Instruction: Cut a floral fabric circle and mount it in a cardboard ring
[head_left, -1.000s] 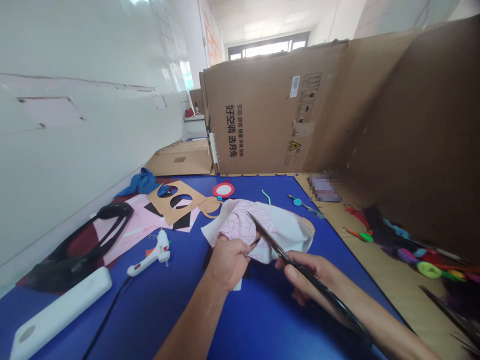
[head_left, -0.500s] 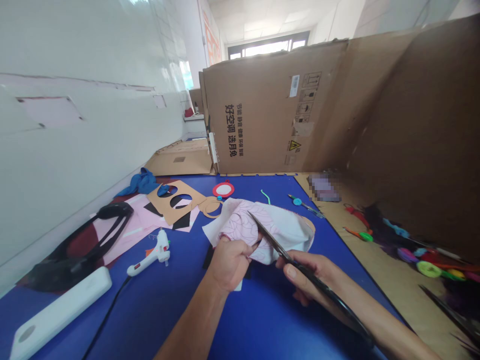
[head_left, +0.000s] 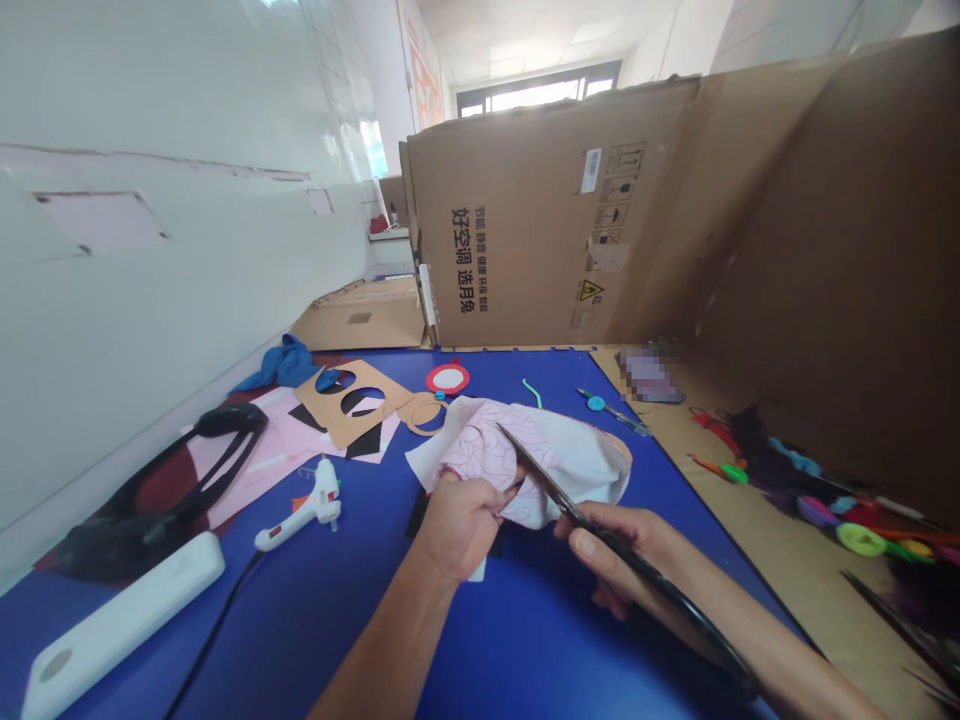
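Note:
A pale pink and white cloth with a faint line pattern is bunched above the middle of the blue table. My left hand is closed on its near edge, the thumb pressing from above. In my right hand are long dark scissors, pointing up and to the left. Their visible blade lies over the cloth, just right of my left thumb; the other blade is hidden, so I cannot tell how far they are spread. A dark flat piece shows partly beneath my left hand.
On the left lie a white glue gun, a long white case, a black strap-like item and cut brown card. A red-rimmed disc lies farther back. A cardboard wall stands behind; colourful bits lie at right.
Almost nothing differs. Both hands, the cloth and the scissors keep their places, and the view has shifted only very slightly.

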